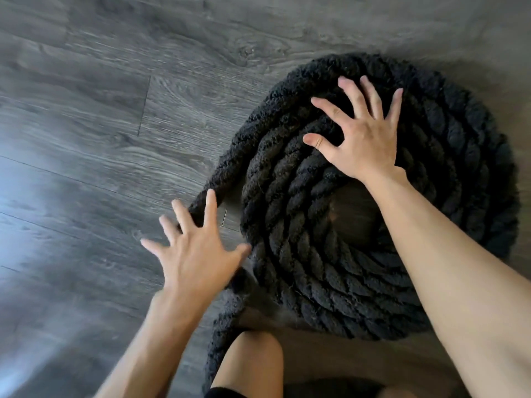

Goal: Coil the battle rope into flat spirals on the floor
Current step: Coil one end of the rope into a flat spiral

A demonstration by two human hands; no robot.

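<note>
A thick black battle rope (330,277) lies wound in a flat spiral of several turns on the grey wood floor, with a small bare patch of floor at its centre. Its outermost strand (230,168) bows away from the coil on the left, leaving a gap, then runs down past my knee. My right hand (362,133) is spread with straight fingers over the upper turns of the coil. My left hand (195,248) is spread with straight fingers over the loose outer strand, its thumb near the coil's edge.
Grey wood-grain plank floor (100,124) stretches to the left and far side. My bare knee (253,363) sits at the bottom edge, beside the trailing rope. A lighter floor area (488,38) lies at the upper right.
</note>
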